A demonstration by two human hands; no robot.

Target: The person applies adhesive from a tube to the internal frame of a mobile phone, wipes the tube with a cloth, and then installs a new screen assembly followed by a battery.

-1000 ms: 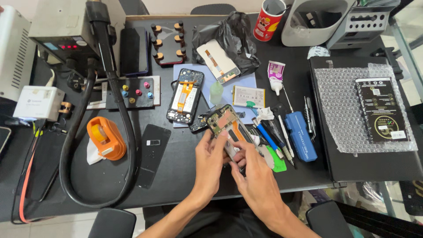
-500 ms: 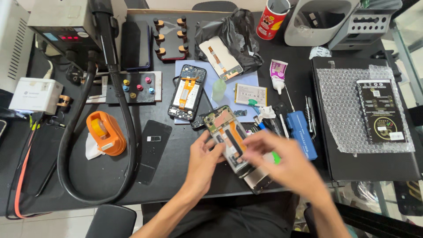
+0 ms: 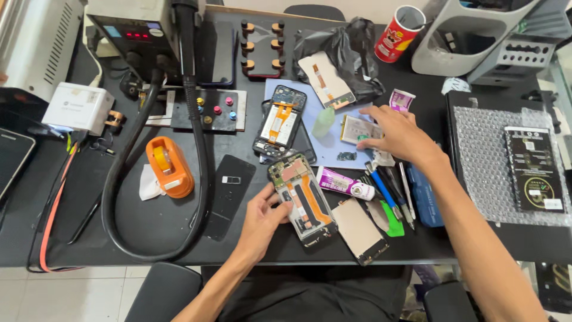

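From the head camera, your left hand point(image 3: 262, 217) grips the opened phone point(image 3: 300, 198) by its left edge, thumb on its face and fingers curled under it, near the front edge of the bench point(image 3: 119, 232). The phone lies face down with its back off, showing an orange ribbon cable and a dark board at its top end. Your right hand point(image 3: 400, 136) reaches further back with the fingers spread loose, holding nothing, fingertips resting on a small pale battery point(image 3: 357, 128) lying on a blue mat point(image 3: 328, 152). A second opened phone point(image 3: 279, 121) sits on that mat, so two opened phones show. A loose pale back cover point(image 3: 359, 229) lies just right of the held phone. One white-and-purple glue tube point(image 3: 344, 182) lies between your hands. One orange tape dispenser point(image 3: 170, 166) stands to the left.
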